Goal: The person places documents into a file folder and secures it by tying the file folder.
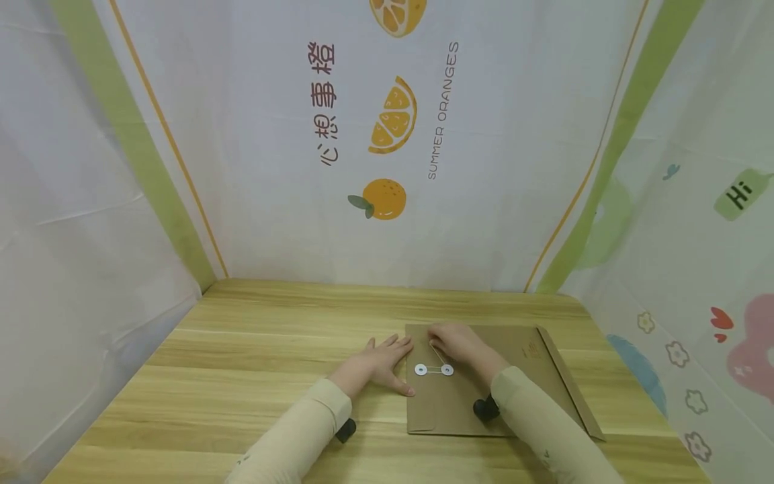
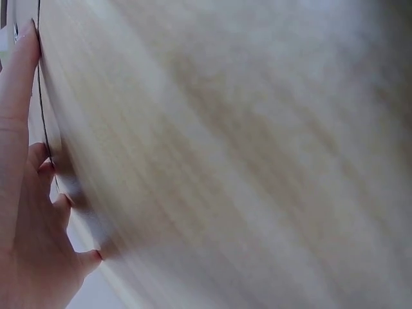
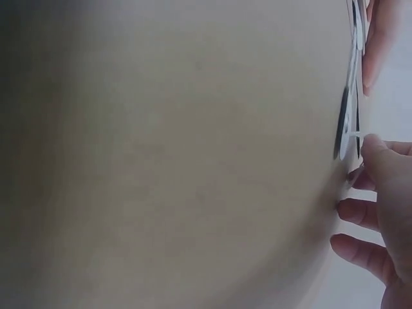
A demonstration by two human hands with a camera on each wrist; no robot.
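Note:
A brown kraft document envelope (image 1: 484, 410) lies flat on the wooden table. White string links its two white button discs, the left disc (image 1: 420, 370) and the right disc (image 1: 447, 370). My right hand (image 1: 457, 344), above the discs, pinches the string (image 1: 438, 353) between thumb and forefinger; the line runs taut from the right disc. In the right wrist view the other fingers of that hand (image 3: 393, 193) are bent near the envelope's surface. Spread at the envelope's left edge, my left hand (image 1: 383, 366) rests with straight fingers, thumb and fingertips on the brown board.
The wood-grain table (image 1: 272, 349) extends left of the envelope. A white cloth printed with oranges (image 1: 387, 198) hangs behind it, and a patterned cloth (image 1: 695, 349) hangs on the right. Black wrist devices (image 1: 486, 407) show below both sleeves.

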